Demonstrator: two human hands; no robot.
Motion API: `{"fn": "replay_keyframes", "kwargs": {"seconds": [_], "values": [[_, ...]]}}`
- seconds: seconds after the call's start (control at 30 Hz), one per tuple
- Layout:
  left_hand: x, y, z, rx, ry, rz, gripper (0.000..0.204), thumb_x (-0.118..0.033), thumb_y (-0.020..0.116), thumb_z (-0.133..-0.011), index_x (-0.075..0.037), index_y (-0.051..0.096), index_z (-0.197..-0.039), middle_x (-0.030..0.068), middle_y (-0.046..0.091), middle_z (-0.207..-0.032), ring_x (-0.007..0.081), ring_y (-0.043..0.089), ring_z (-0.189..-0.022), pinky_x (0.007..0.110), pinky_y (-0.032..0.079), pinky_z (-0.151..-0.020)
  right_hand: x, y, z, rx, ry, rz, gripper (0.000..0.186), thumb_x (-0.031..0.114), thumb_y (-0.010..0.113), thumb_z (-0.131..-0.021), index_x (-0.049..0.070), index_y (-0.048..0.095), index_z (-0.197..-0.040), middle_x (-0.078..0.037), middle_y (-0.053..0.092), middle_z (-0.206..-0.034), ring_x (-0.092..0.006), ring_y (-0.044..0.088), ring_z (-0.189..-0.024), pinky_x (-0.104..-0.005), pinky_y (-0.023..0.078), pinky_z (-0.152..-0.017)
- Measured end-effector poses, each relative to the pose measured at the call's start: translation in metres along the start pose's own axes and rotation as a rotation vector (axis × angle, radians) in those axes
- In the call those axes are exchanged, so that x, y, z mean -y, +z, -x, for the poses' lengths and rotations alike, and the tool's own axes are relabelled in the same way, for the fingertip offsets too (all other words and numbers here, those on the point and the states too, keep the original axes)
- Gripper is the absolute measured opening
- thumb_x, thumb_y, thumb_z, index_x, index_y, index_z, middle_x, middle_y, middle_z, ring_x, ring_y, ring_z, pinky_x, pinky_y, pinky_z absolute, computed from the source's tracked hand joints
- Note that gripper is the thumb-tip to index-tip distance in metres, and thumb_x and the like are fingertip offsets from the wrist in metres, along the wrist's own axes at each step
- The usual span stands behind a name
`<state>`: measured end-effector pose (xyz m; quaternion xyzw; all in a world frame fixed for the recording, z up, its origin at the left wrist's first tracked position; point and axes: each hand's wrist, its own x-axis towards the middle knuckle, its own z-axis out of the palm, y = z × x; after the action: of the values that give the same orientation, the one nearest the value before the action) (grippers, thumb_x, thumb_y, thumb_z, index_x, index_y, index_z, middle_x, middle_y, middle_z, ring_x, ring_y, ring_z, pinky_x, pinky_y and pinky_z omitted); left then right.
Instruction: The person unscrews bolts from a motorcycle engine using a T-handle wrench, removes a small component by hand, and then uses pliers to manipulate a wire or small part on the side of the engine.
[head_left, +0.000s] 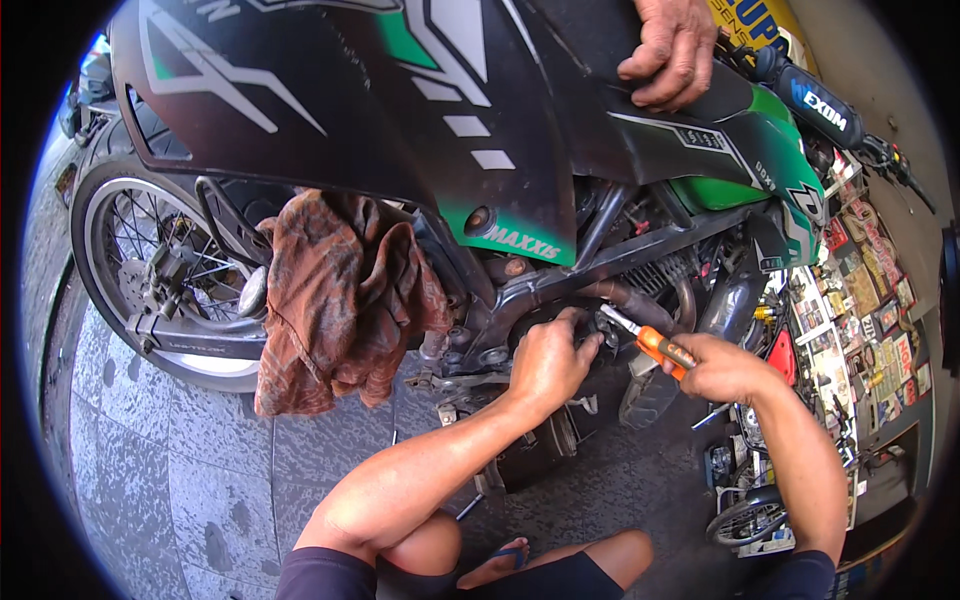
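Observation:
My right hand (722,368) is closed around the orange handle of what looks like a ratchet wrench (660,345). The tool's metal end points left, toward the engine's side. My left hand (552,362) is at the lower engine of a black and green motorcycle (520,180), just left of the tool's metal end. Its fingers are bent in against a dark round part there; what they grip is hidden. Beneath my hands, dark engine parts (545,440) sit low by the floor.
A reddish-brown patterned cloth (345,300) hangs over the frame at left, near the spoked rear wheel (135,255). Another person's hand (675,55) rests on the motorcycle from above. Grey tiles (215,480) cover the floor. Shelves of packaged goods (870,300) line the right side.

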<state>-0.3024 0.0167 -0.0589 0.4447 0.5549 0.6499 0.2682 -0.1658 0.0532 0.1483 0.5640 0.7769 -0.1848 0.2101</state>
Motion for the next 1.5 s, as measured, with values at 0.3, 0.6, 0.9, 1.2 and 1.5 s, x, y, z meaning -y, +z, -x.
{"fn": "replay_keyframes", "kwargs": {"seconds": [0.3, 0.6, 0.9, 1.2, 1.5], "values": [[-0.003, 0.008, -0.005, 0.095, 0.041, -0.047, 0.046, -0.022, 0.072, -0.088, 0.006, 0.063, -0.123, 0.0272, 0.07, -0.104, 0.0344, 0.071, -0.101, 0.04, 0.054, -0.089, -0.121, 0.118, 0.035, -0.153, -0.065, -0.672, 0.042, 0.002, 0.064, -0.073, -0.003, 0.06, -0.115, -0.004, 0.062, -0.09, -0.0139, 0.06, -0.081, -0.0301, 0.051, -0.072], [-0.001, 0.023, -0.013, 0.063, -0.041, 0.061, 0.038, -0.013, 0.067, -0.091, 0.009, 0.062, -0.122, 0.0176, 0.074, -0.098, 0.0199, 0.07, -0.089, 0.032, 0.054, -0.082, -0.137, 0.268, 0.015, -0.128, -0.3, -1.479, 0.035, 0.003, 0.058, -0.077, 0.0, 0.059, -0.112, -0.006, 0.063, -0.095, -0.0145, 0.064, -0.088, -0.0283, 0.052, -0.073], [-0.036, 0.037, -0.011, -0.013, -0.334, 0.038, 0.024, -0.013, 0.061, -0.098, 0.001, 0.065, -0.117, 0.0011, 0.068, -0.088, 0.007, 0.059, -0.068, 0.023, 0.042, -0.051, -0.159, 0.295, 0.03, -0.144, -0.303, -1.31, 0.028, 0.001, 0.058, -0.079, 0.0, 0.059, -0.107, -0.011, 0.064, -0.085, -0.017, 0.062, -0.075, -0.0331, 0.05, -0.071], [-0.033, 0.057, 0.004, -0.16, -0.266, 0.003, 0.024, -0.015, 0.063, -0.097, 0.003, 0.069, -0.111, -0.0018, 0.059, -0.069, 0.0046, 0.049, -0.052, 0.022, 0.034, -0.045, -0.171, 0.253, 0.065, -0.129, -0.217, -1.087, 0.048, -0.008, 0.053, -0.076, 0.001, 0.057, -0.122, -0.008, 0.063, -0.094, -0.016, 0.065, -0.085, -0.0292, 0.052, -0.076], [-0.035, 0.059, 0.003, -0.161, -0.267, -0.022, 0.021, -0.017, 0.062, -0.097, 0.002, 0.068, -0.102, -0.0033, 0.051, -0.061, 0.0038, 0.041, -0.045, 0.023, 0.027, -0.04, -0.18, 0.268, 0.061, -0.327, -0.252, -0.954, 0.049, 0.006, 0.059, -0.083, 0.001, 0.055, -0.131, -0.013, 0.067, -0.096, -0.027, 0.067, -0.084, -0.0408, 0.053, -0.076]]}}
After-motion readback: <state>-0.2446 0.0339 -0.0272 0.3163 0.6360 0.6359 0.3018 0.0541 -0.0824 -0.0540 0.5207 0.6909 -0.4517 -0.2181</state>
